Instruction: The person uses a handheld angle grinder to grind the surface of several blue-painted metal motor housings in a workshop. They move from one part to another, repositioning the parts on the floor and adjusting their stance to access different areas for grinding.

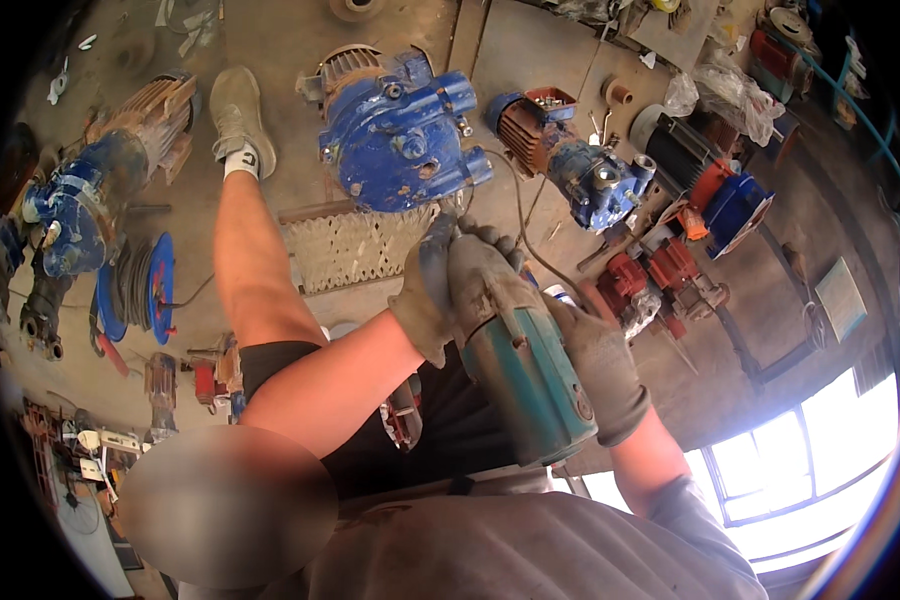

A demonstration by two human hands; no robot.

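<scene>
Floor (pixel 295 40): brown and worn, carrying the motors and pumps around the person.
Window (pixel 820 450): bright, split by bars, at lower right.
Pump (pixel 395 140): big, blue and scuffed, with a rusty ribbed motor behind it, on the floor ahead of the person; the tool's tip points at its lower right edge.
Left pump (pixel 80 220): blue, chipped, joined to a rusty ribbed motor, well to the left.
Tool (pixel 530 380): a teal power tool with a dirty grey nose, held up in front of the body, slanting toward the pump; whether its tip touches the pump, I cannot tell.
Black motor (pixel 685 155): on the right, with orange-red and blue parts at its near end.
Grate (pixel 355 248): perforated metal, just on the person's side of the pump.
Small pump (pixel 595 185): blue with a rusty motor, between the pump and the black motor.
Reel (pixel 135 290): blue flanges, dark cable wound between them, left of the leg.
Red motors (pixel 660 280): grouped near the small pump.
Left grip (pixel 425 290): grey-gloved, closed around the tool's nose.
Right grip (pixel 600 370): grey-gloved, closed on the tool's right side, its fingers partly hidden.
Shoe (pixel 240 110): tan, left of the pump.
Cord (pixel 522 215): thin and dark, curving past the small pump toward the tool.
</scene>
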